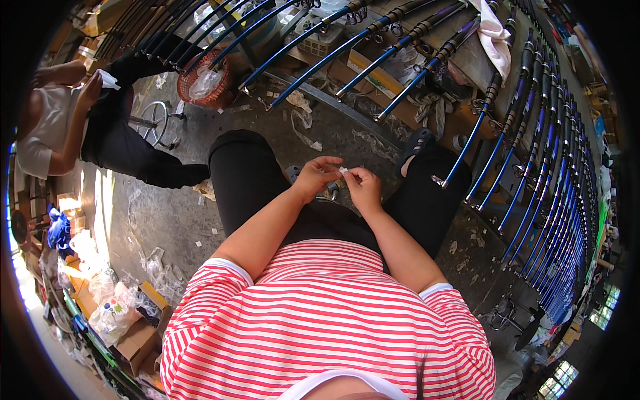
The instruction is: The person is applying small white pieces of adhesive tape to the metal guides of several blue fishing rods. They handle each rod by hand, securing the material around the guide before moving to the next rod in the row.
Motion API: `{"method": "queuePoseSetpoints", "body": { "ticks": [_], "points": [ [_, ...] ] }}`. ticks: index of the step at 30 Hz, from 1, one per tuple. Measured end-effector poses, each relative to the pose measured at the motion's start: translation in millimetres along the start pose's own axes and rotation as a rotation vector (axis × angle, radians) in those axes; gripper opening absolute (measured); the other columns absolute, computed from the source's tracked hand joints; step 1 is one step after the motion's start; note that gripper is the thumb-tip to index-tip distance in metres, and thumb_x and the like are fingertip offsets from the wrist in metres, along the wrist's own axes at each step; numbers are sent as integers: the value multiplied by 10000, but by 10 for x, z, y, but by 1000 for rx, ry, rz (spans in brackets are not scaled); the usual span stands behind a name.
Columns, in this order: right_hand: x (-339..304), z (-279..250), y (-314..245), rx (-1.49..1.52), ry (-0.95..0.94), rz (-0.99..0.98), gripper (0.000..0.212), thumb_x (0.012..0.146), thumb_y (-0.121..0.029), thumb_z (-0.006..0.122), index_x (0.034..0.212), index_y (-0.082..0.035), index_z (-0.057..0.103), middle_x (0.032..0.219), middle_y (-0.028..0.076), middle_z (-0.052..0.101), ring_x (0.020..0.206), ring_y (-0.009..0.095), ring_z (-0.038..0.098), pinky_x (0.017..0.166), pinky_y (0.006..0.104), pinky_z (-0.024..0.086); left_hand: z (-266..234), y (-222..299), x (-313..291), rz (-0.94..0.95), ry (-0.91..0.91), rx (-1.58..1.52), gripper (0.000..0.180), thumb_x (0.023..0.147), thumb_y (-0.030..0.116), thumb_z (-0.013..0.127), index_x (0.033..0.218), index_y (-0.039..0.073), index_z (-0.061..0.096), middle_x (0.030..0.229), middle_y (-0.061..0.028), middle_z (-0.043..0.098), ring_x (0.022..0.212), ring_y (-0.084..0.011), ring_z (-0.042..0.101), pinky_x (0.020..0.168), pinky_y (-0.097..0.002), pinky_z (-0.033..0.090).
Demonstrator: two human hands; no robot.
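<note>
My L hand [320, 177] and R hand [364, 191] were up close tog., just above my lap, w/ a tiny white scrap [343, 170] btwn the fingertips. R thumb and fingertips were pinched on it, near enough closed. L fingers were part bent, one reaching out straighter over the top, tips right at the scrap; couldn't tell if they gripped it too or only touched. Scrap was too sm. to make out what it was.

I was sitting w/ knees apart in black trousers [243, 170], striped shirt [333, 293] below. Fishing rods [461, 151], blue w/ dark handles, were lined up in a long curve, ahead and down my R side, well apart from my hands. A pale cloth [492, 37] hung over the rods up front.

Ahead on the L, a red basket [221, 98] w/ clear plastic [205, 81] in it stood on the floor [260, 123], nr a stool base [155, 123]. Far L, a co-worker [57, 120] held s/thing white [107, 80]. Behind on the L were a cardboard box [138, 338] and a plastic bag [112, 321], close tog.
</note>
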State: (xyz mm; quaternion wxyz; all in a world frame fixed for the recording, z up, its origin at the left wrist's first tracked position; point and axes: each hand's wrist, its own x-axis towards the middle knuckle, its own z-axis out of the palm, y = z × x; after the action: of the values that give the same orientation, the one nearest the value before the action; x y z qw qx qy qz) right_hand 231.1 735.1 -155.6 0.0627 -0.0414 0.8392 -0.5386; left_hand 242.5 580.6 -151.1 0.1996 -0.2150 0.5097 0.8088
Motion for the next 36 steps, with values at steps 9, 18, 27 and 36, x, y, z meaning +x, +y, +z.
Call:
{"method": "queuePoseSetpoints", "body": {
  "ticks": [9,18,27,36],
  "points": [
    [-1,4,-11,35,19,21,126,758,-139,666,765,-15,642,641,89,627,562,169,611,536,273,463,-18,-37,37,54,16,159,123,789,87,676,889,21,653,680,21,579,465,-15,386,406,-180,252],
    [14,-28,30,-79,-9,-142,98,730,-78,678,779,5,663,775,105,638,650,189,616,574,282,479,-40,-130,45,145,37,337,112,772,103,681,852,26,667,623,45,537,474,-21,382,426,-185,265],
    [-2,-46,-34,-22,-69,37,108,722,-105,688,773,-11,670,645,76,642,567,117,600,531,250,445,-72,-193,81,243,24,376,117,747,55,686,848,31,633,738,12,586,655,-62,484,600,-208,379],
    [-12,-87,113,108,26,97,121,756,-110,684,781,5,652,641,44,641,573,70,576,524,227,433,203,326,100,38,157,241,124,817,146,627,892,49,605,713,14,569,542,-42,431,443,-194,315]
  ]
}}
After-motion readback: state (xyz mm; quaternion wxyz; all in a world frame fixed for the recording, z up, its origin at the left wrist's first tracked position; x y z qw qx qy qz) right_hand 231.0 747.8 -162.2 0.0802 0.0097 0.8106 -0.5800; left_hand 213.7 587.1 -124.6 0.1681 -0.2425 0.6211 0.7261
